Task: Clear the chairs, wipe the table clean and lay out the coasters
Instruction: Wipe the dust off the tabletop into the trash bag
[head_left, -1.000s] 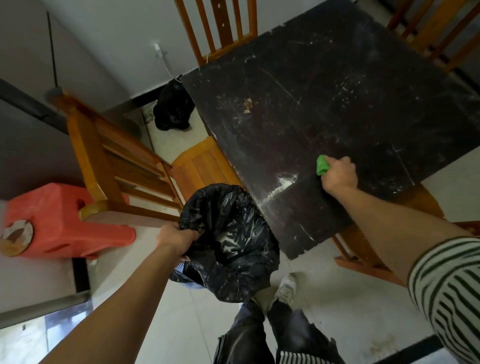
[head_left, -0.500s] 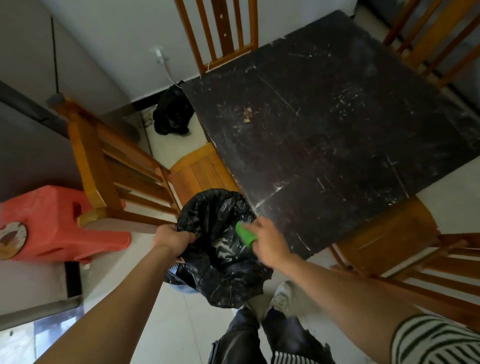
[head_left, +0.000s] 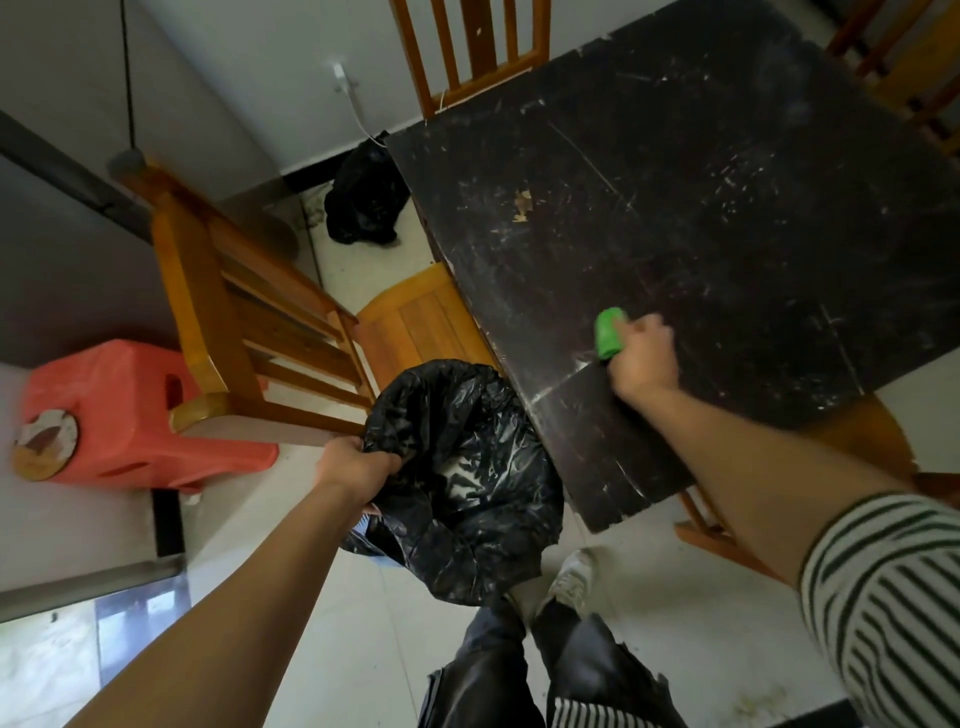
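Note:
A dark, scratched square table (head_left: 701, 218) fills the upper right, dusted with pale specks and streaks. My right hand (head_left: 641, 358) rests on its near left part, closed around a green cloth (head_left: 609, 334) that sticks out above the fist. My left hand (head_left: 353, 462) grips the rim of a black bin bag (head_left: 467, 478) held open just below the table's left edge. A wooden chair (head_left: 249, 312) stands left of the table, its seat partly tucked under. A round coaster (head_left: 45, 441) lies on a red plastic stool (head_left: 130, 410) at the far left.
More wooden chairs stand at the far side (head_left: 467, 47), the top right corner (head_left: 904, 57) and under the near right edge (head_left: 857, 441). A second black bag (head_left: 366, 200) sits on the floor by the wall. My legs and shoes (head_left: 566, 582) are below the bin bag.
My right hand swept the green cloth off the table's edge over the bag's mouth half a second ago, then returned onto the table. The pale crumb streak by the edge is gone. My left hand kept the bag.

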